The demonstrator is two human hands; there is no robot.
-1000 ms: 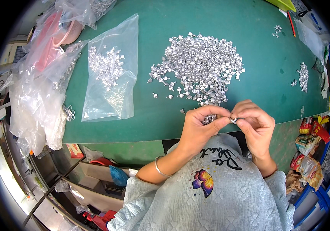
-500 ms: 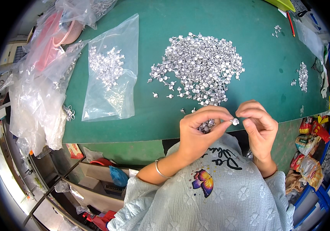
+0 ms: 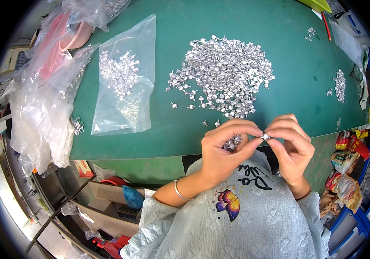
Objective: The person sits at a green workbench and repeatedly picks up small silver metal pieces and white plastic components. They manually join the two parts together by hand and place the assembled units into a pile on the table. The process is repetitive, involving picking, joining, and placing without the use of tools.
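Observation:
My left hand [image 3: 226, 149] curls around several small silver metal pieces [image 3: 232, 143], which lie in its palm. Between its thumb and forefinger tips it pinches one round-headed silver metal piece [image 3: 265, 137]. The fingertips of my right hand [image 3: 292, 149] close on the same piece from the other side, so both hands meet at it. Just beyond my hands, a large heap of the same shiny pieces [image 3: 228, 71] is spread on the green table [image 3: 163, 142]. A few of them lie loose at the heap's near left edge.
Left of the heap lies a clear plastic bag [image 3: 144, 99] with more silver pieces. A pink basket [image 3: 79, 39] and crumpled bags [image 3: 33, 125] crowd the far left. At right are a small pile [image 3: 340, 86], a red pencil [image 3: 326, 26] and coloured packets [image 3: 349, 192] beside the table.
My right hand has moved slightly left, and its fingertips now touch the metal piece held out by my left hand. My left hand has barely moved.

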